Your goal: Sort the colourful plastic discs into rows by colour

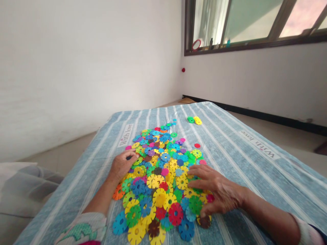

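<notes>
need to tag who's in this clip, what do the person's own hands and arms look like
Both the left hand and right hand are ungloved, forearms bare. The left sleeve is pale with green patterning and some magenta; the right sleeve shows a pale cuff.

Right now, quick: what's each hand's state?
Left hand: curled at the disc pile's edge; can't tell if it's holding any.
Right hand: open, spread over the pile.

I have the bare left hand (122,166) curled nearer the left edge of the blue-striped cloth (224,144), the bare right hand (218,189) spread palm-down nearer its right.
</notes>
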`<state>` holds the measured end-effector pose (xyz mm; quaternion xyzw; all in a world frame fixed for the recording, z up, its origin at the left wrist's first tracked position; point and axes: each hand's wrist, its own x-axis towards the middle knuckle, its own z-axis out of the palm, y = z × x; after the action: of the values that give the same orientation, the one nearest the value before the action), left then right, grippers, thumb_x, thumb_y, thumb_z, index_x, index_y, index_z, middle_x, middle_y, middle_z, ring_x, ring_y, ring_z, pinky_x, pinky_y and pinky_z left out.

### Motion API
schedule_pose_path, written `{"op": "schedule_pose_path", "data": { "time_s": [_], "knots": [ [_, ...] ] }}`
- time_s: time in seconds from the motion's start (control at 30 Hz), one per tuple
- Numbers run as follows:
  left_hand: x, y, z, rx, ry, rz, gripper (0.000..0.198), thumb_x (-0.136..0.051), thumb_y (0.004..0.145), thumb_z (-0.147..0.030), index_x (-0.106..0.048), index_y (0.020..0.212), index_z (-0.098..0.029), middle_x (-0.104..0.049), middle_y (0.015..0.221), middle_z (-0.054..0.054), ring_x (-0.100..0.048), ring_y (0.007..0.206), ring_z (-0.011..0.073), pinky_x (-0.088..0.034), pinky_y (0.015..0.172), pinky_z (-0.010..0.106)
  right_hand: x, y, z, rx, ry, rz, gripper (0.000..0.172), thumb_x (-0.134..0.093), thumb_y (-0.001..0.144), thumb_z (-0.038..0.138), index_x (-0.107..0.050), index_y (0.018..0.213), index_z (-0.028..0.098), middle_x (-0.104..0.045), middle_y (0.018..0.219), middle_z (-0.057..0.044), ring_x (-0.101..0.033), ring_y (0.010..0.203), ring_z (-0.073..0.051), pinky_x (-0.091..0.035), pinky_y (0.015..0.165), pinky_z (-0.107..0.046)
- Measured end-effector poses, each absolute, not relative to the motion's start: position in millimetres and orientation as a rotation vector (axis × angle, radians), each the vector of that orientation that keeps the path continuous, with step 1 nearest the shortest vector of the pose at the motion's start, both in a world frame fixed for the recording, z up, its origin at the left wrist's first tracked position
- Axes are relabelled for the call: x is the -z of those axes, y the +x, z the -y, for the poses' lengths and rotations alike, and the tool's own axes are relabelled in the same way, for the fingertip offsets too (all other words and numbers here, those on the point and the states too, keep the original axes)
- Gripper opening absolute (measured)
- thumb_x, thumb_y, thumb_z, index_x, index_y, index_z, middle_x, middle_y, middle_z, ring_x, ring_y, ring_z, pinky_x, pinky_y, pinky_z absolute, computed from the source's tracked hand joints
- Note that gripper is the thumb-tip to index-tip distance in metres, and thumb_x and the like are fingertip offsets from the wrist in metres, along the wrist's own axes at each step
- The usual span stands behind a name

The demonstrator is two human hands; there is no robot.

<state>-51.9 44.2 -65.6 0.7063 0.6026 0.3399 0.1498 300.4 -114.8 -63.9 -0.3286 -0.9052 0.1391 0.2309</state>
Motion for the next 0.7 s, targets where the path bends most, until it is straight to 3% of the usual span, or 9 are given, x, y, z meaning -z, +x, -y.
{"op": "schedule_pose_path", "data": {
  "time_s": [0.1, 0.3, 0.7],
  "knots": [
    [65.1, -51.1, -43.1, -0.976, 2.033, -1.73, 0.026, -0.057, 0.063, -0.049, -0.067, 0.063, -0.025, -0.073, 0.108, 0.001, -0.063, 0.108, 0.0264, -0.044, 0.1, 0.032, 62.4, 289.2, 124.6, -0.392, -0.846, 2.556, 0.074, -0.064, 0.069, 0.068, -0.055, 0.129, 0.026, -0.051, 0.135, -0.013, -0.041, 0.128, -0.033, -0.032, 0.105, -0.053],
    [64.3, -51.3, -43.3, -0.96, 2.03, -1.739, 0.027, -0.057, 0.063, -0.049, -0.068, 0.062, -0.024, -0.073, 0.109, 0.002, -0.064, 0.106, 0.0273, -0.044, 0.099, 0.032, 66.6, 273.1, 133.8, -0.316, -0.807, 2.684, 0.075, -0.056, 0.075, 0.071, -0.046, 0.137, 0.031, -0.041, 0.145, -0.015, -0.033, 0.136, -0.035, -0.022, 0.108, -0.061],
    [66.5, -51.9, -44.0, -0.977, 2.022, -1.739, 0.026, -0.058, 0.063, -0.049, -0.068, 0.063, -0.025, -0.073, 0.109, 0.001, -0.063, 0.108, 0.0268, -0.043, 0.1, 0.032, 77.7, 255.5, 122.6, -0.077, -0.669, 2.788, 0.058, -0.044, 0.087, 0.064, -0.043, 0.137, 0.035, -0.04, 0.145, -0.014, -0.033, 0.135, -0.032, -0.028, 0.105, -0.058]
  ]
}}
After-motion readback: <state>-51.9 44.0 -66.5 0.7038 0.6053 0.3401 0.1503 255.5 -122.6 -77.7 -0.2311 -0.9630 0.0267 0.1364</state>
